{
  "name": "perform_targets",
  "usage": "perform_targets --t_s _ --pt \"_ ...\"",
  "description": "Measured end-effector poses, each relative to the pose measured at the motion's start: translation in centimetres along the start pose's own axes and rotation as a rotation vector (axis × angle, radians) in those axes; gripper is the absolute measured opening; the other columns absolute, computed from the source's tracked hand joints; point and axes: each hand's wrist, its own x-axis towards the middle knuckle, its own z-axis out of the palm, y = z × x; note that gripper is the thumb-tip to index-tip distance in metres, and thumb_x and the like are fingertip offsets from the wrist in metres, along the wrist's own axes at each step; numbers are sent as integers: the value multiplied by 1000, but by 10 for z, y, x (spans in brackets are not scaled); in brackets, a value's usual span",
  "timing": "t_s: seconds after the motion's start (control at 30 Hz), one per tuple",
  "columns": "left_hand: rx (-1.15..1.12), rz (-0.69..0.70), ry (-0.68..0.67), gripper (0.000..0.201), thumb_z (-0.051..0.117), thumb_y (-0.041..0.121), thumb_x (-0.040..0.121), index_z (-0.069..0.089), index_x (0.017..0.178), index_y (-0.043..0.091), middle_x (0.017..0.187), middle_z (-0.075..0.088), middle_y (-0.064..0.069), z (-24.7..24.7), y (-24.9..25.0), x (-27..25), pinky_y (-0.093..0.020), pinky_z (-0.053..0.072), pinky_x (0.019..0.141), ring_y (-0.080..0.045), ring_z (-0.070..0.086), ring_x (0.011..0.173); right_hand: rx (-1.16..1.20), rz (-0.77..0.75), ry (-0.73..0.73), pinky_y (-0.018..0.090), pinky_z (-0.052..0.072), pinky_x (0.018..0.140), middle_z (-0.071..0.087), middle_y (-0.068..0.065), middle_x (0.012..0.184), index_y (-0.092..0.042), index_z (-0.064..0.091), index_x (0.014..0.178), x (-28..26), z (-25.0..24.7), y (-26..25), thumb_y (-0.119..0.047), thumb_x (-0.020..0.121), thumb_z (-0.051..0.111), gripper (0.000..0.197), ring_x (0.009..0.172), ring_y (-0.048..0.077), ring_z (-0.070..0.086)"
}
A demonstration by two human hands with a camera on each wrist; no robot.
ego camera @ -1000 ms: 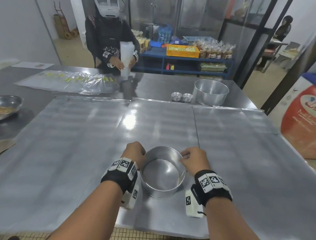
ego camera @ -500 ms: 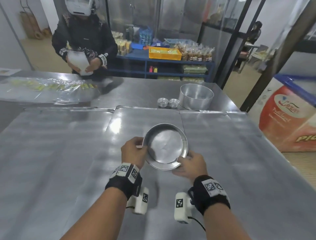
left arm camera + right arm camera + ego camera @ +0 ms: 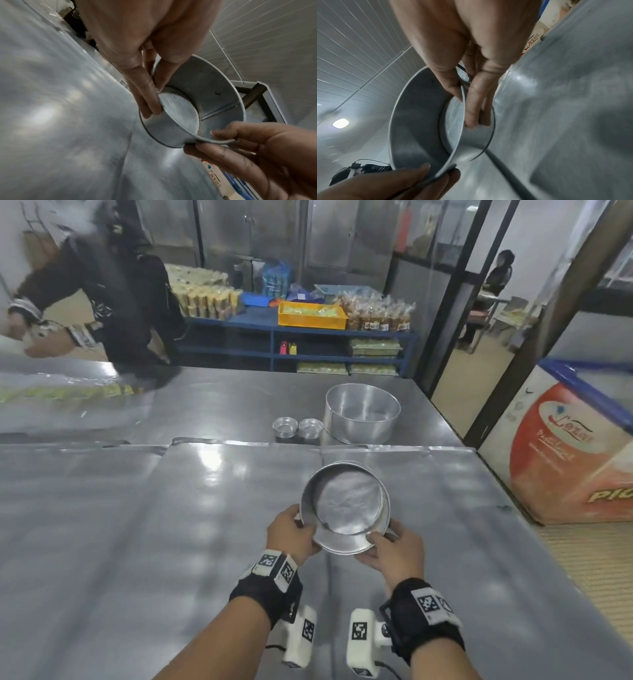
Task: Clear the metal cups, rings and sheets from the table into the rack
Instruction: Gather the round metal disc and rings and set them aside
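Note:
I hold a round metal ring (image 3: 345,506) in the air over the table, tilted with its opening toward me. My left hand (image 3: 291,530) pinches its left rim, thumb inside and fingers outside. My right hand (image 3: 388,549) pinches the lower right rim the same way. Both wrist views show the ring (image 3: 197,102) (image 3: 419,121) close up, with both hands on its wall. A second, larger metal ring (image 3: 361,414) stands at the far side of the table, with two stacks of small metal cups (image 3: 298,429) to its left. Flat metal sheets (image 3: 137,525) cover the near table.
A person in dark clothes (image 3: 113,302) leans over the far left of the table near clear plastic bags (image 3: 61,395). Blue shelving (image 3: 308,337) with packaged goods stands behind. A red and white chest (image 3: 565,453) sits off the table's right edge.
The ring has come up off the table and moved forward, tilting toward me. My view has swung to the right. The person at the far side has bent to the left.

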Motion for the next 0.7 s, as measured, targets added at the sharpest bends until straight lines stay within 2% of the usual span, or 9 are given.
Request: perform_targets --t_s 0.13,0.3,0.37,0.4,0.5,0.57,0.63,0.7 --pt "-46 6 -10 29 61 -2 88 68 104 21 94 73 -17 71 20 49 -40 64 65 -32 74 83 12 -5 0 42 61 65 70 25 102 -4 63 119 81 -40 -23 15 84 59 40 73 34 74" --pt "-64 18 -38 36 56 -8 87 65 118 10 101 72 -19 161 36 127 -39 64 68 -34 73 88 19 -22 -14 37 61 63 72 20 96 -8 68 106 181 -82 -51 14 85 59 31 76 34 74" --pt "-68 33 -48 39 54 -12 86 63 118 9 101 71 -20 193 45 153 -35 64 66 -33 72 87 27 -15 -15 35 60 61 71 21 98 -10 67 100 219 -96 -62 13 86 60 29 76 34 74" --pt "-52 39 -50 39 54 -12 86 64 116 10 101 72 -20 208 51 166 -35 63 66 -32 73 86 38 -13 -17 34 61 60 70 22 99 -9 66 103 239 -102 -68 13 86 60 28 76 34 73" --pt "4 85 -34 33 63 -2 80 69 104 20 95 76 -10 249 62 214 -43 63 76 -30 74 89 43 -36 0 36 61 62 69 24 105 -2 62 120 297 -115 -83 13 87 61 37 79 35 73" --pt "126 154 -31 28 69 9 74 72 98 24 91 77 -2 272 68 246 -40 62 79 -25 73 88 33 -58 12 40 62 67 68 23 107 -2 60 124 336 -123 -89 11 85 63 41 81 35 74" --pt "226 216 -33 24 70 6 79 72 98 20 93 77 0 292 75 273 -31 60 75 -19 72 86 -5 -77 12 44 62 71 69 23 107 -3 61 120 372 -127 -95 9 85 64 37 82 36 73" --pt "182 216 -37 31 64 -6 83 71 107 12 98 76 -4 311 85 296 -27 61 69 -20 71 86 -44 -99 16 45 62 73 69 22 106 -4 63 112 400 -130 -100 7 84 65 30 83 36 73"
